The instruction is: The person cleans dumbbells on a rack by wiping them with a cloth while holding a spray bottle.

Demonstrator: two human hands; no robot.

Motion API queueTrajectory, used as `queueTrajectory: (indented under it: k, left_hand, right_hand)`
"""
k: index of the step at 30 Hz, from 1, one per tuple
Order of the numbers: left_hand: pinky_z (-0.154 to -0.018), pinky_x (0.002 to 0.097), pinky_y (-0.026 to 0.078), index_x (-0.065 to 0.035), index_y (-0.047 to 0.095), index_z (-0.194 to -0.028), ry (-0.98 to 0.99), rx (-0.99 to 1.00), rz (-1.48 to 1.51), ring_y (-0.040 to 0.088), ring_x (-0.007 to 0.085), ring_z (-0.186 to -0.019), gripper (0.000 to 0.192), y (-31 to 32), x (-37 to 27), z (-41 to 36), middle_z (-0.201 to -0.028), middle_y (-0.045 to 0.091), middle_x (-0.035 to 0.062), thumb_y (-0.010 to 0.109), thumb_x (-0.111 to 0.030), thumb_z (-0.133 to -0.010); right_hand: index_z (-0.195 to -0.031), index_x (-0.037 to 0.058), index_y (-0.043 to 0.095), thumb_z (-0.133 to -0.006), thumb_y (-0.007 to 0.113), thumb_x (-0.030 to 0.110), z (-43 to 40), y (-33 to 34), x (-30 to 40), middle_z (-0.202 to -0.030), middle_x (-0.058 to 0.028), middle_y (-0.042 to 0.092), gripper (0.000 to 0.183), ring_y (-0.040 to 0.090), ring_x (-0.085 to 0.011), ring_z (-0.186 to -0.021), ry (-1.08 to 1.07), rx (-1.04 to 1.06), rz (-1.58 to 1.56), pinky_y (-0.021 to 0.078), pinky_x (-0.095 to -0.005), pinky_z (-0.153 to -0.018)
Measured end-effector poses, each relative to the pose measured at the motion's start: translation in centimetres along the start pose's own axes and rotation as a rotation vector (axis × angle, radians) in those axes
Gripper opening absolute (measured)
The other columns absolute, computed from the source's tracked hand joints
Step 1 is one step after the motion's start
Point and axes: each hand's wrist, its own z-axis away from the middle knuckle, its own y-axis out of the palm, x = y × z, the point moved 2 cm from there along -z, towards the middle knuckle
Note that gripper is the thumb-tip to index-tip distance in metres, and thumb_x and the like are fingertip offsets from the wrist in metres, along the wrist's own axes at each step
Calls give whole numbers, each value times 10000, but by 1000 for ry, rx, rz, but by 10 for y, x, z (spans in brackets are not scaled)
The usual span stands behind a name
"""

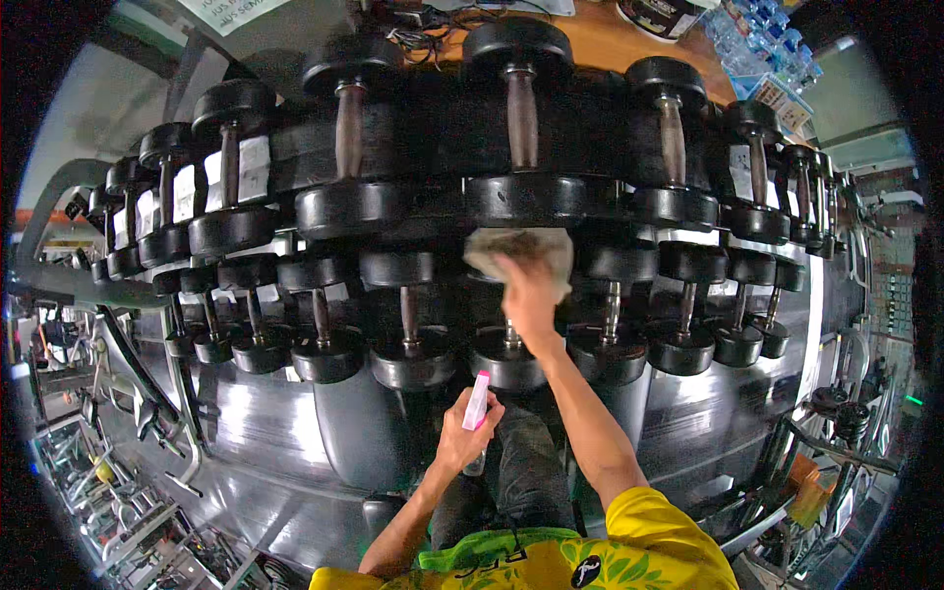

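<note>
In my right hand (527,299) is a pale cloth (553,258), pressed at the far head of a dumbbell (516,365) in the lower row; hand and cloth are slightly blurred. That dumbbell's handle is partly behind my wrist. My left hand (468,431) grips a spray bottle (478,405) with a pink and white trigger head, held over my legs just on the near side of the rack. Directly beyond the cloth lies a larger black dumbbell (523,122) of the upper row. A lower-row dumbbell (410,317) is to the left, another (611,317) to the right.
Black dumbbells fill two rack tiers to both sides. Behind stands a wooden desk (590,37) with cables (420,37), a tub (656,16) and plastic water bottles (763,44). A weight machine (136,369) is at left; a plate rack (841,442) at right.
</note>
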Motion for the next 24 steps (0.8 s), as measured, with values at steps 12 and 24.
queueTrajectory:
  k: [12, 24]
  left_hand:
    - [-481, 253, 438, -24, 534, -902, 43, -14, -4, 537, 90, -507, 163, 0, -4, -2, -648, 574, 39, 625, -125, -812]
    - [-470, 242, 426, -21, 521, -901, -2, -58, 89, 533, 84, -515, 160, -15, -2, -4, -687, 583, 39, 625, -111, -819]
  right_hand:
    - [-1161, 152, 569, -699, 542, -29, 0, 0, -29, -1215, -83, 535, 497, 487, -285, -1114, -230, -37, 159, 395, -407, -947]
    - [-1043, 29, 551, -871, 413, 216, -112, -9, -120, -1027, -149, 598, 290, 558, -311, -958, 207, 596, 349, 433, -399, -831]
